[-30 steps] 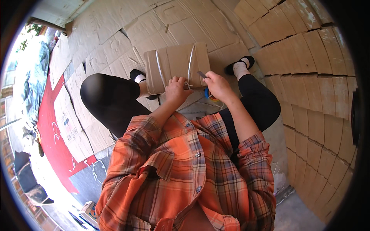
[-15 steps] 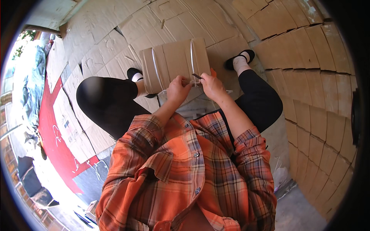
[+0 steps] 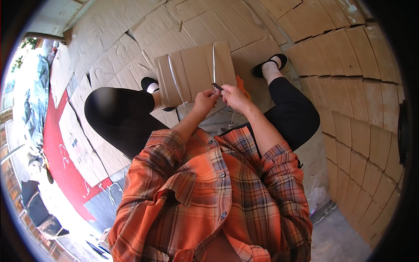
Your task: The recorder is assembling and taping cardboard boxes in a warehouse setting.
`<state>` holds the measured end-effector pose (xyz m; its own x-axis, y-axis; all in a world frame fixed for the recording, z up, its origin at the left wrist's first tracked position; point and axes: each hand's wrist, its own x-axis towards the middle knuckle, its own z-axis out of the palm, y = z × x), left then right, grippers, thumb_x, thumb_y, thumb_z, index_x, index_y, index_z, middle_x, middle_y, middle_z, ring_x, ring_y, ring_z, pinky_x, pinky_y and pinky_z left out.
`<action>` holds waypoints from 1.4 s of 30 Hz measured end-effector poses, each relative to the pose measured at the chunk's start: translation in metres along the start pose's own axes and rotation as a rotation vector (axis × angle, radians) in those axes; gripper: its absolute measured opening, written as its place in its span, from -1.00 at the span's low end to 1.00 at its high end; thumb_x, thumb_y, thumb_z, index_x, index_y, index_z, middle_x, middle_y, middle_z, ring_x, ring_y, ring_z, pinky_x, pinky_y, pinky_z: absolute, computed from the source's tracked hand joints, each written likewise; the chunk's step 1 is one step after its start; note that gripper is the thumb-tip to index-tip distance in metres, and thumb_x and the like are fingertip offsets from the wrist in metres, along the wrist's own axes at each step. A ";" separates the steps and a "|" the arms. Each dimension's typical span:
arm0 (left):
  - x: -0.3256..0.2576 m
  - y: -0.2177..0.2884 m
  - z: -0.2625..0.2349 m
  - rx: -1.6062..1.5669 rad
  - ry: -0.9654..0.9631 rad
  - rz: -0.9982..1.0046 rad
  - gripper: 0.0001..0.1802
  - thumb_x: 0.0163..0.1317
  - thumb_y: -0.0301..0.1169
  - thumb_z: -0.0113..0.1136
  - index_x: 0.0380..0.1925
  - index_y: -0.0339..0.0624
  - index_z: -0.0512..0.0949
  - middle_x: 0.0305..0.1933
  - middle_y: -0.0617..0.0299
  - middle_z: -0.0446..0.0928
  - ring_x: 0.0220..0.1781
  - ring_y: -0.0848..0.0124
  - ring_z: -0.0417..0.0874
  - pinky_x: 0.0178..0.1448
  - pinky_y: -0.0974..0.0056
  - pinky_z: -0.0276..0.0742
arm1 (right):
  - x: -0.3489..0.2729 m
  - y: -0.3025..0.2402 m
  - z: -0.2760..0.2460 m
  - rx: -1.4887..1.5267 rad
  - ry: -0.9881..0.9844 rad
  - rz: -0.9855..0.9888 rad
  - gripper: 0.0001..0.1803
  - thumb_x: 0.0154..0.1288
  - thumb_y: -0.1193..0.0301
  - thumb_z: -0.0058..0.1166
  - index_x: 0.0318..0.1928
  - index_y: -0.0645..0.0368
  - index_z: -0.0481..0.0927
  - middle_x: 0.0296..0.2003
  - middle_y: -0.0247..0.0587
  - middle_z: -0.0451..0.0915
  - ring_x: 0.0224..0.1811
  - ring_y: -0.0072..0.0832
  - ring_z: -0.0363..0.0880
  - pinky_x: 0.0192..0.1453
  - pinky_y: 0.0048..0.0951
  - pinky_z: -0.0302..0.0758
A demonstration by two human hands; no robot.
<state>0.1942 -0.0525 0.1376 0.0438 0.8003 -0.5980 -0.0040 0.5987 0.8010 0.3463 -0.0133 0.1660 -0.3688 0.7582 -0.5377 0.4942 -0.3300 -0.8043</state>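
Between my knees stands a brown cardboard bundle (image 3: pixel 196 65) bound with two white straps, a left strap (image 3: pixel 175 76) and a right strap (image 3: pixel 214 65). At the near end of the right strap, my right hand (image 3: pixel 236 98) is closed around a small dark knife-like tool (image 3: pixel 217 87), which points up and left. My left hand (image 3: pixel 206 101) meets it at the tool's side, fingers pinched; what they hold is hidden. Below the right hand hangs a thin pale string (image 3: pixel 232 117). An orange thing (image 3: pixel 242 85) shows beside the bundle's right side.
Flattened cardboard sheets (image 3: pixel 118 56) cover the floor, and a small strip (image 3: pixel 180 26) lies beyond the bundle. Along the right rise stacked cardboard pieces (image 3: pixel 336 56). Red sheeting (image 3: pixel 65 161) and a bluish plastic cover (image 3: pixel 37 96) are at the left.
Both hands have shifted slightly, the left moving right and down, closer to the right. The bundle sits a little further left. More of the orange thing shows, and pale string now hangs below the right hand.
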 end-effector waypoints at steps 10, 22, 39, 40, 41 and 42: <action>0.001 -0.021 -0.014 0.024 -0.010 0.045 -0.80 0.24 -0.34 0.19 -0.36 -0.28 0.63 -0.48 0.31 0.56 -0.40 0.55 0.51 -0.24 0.42 0.41 | -0.024 -0.017 0.004 -0.651 0.159 -0.229 -0.82 0.29 0.42 -0.16 -0.23 0.18 0.51 -0.33 0.07 0.59 -0.20 0.03 0.57 -0.15 -0.05 0.49; -0.011 -0.008 -0.013 -0.093 0.007 0.003 -0.81 0.18 -0.39 0.24 -0.35 -0.33 0.65 -0.36 0.24 0.61 -0.27 0.51 0.54 -0.10 0.40 0.40 | -0.028 -0.015 0.015 -0.808 0.136 -0.175 -0.85 0.20 0.51 -0.19 -0.25 0.18 0.45 -0.33 0.08 0.58 -0.21 0.03 0.58 -0.15 -0.05 0.50; -0.005 -0.026 -0.013 -0.114 -0.035 0.122 -0.83 0.07 -0.41 0.32 -0.46 -0.33 0.65 -0.39 0.14 0.61 -0.30 0.45 0.58 -0.17 0.32 0.48 | -0.010 -0.010 0.022 -0.756 0.056 -0.161 -0.89 0.16 0.47 -0.10 -0.33 0.14 0.50 -0.37 0.08 0.58 -0.23 0.03 0.56 -0.19 -0.04 0.46; -0.005 -0.027 -0.015 -0.115 -0.029 0.125 -0.83 0.07 -0.41 0.32 -0.46 -0.33 0.65 -0.39 0.14 0.61 -0.30 0.45 0.58 -0.17 0.32 0.48 | -0.012 -0.013 0.023 -0.745 0.075 -0.153 -0.87 0.18 0.45 -0.10 -0.31 0.14 0.52 -0.35 0.08 0.59 -0.22 0.02 0.57 -0.18 -0.04 0.47; -0.005 -0.027 -0.020 0.006 -0.017 0.192 -0.84 0.05 -0.39 0.33 -0.46 -0.29 0.65 -0.40 0.12 0.61 -0.30 0.39 0.60 -0.17 0.31 0.48 | -0.012 -0.015 0.023 -0.734 0.092 -0.147 -0.85 0.20 0.43 -0.10 -0.29 0.13 0.54 -0.34 0.07 0.60 -0.22 0.01 0.58 -0.17 -0.04 0.49; -0.006 -0.024 -0.021 0.132 -0.017 0.254 -0.84 0.02 -0.38 0.33 -0.45 -0.24 0.65 -0.41 0.10 0.61 -0.31 0.34 0.62 -0.16 0.29 0.49 | -0.012 -0.013 0.021 -0.731 0.095 -0.144 -0.85 0.20 0.43 -0.10 -0.29 0.13 0.54 -0.34 0.07 0.60 -0.22 0.01 0.58 -0.17 -0.04 0.49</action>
<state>0.1730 -0.0703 0.1215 0.0748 0.9230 -0.3775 0.1132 0.3682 0.9228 0.3274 -0.0304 0.1778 -0.4158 0.8221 -0.3889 0.8555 0.2084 -0.4741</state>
